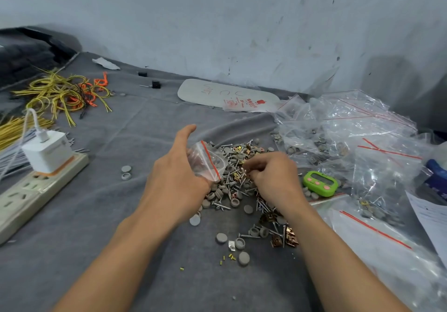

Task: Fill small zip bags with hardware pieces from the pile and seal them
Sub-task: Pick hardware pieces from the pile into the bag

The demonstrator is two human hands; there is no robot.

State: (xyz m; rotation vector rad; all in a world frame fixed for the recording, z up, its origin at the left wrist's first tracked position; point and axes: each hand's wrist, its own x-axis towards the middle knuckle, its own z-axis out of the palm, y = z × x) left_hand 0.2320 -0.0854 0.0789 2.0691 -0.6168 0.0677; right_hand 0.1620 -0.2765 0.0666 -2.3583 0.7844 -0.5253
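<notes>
Small clear red-striped zip bag [208,161] sits at the left edge of the screw-and-cap pile [235,181].

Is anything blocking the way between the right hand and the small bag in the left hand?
Nothing visible blocks it. The right hand is beside the zip bag that the left hand holds; only the hardware pile lies below the gap.

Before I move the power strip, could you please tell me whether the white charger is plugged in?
Plugged in, apparently: the white charger stands upright, seated flush on the power strip; its prongs are hidden.
</notes>
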